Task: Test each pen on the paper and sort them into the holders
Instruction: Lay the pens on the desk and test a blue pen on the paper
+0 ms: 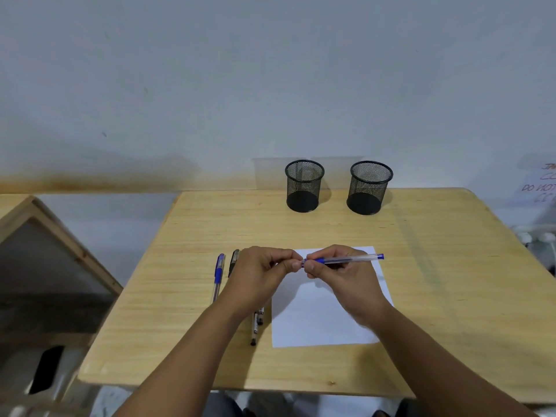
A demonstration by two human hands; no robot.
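Office-like room: wooden desk (210, 341), mesh pen holders (304, 188), plain wall (210, 70).

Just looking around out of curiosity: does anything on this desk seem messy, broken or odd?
Nothing stands out. Both holders stand upright, the paper lies flat, spare pens lie beside it, and both hands hold a blue pen.

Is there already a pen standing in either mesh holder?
No: the left holder and the right holder both show only bare mesh and empty bases.
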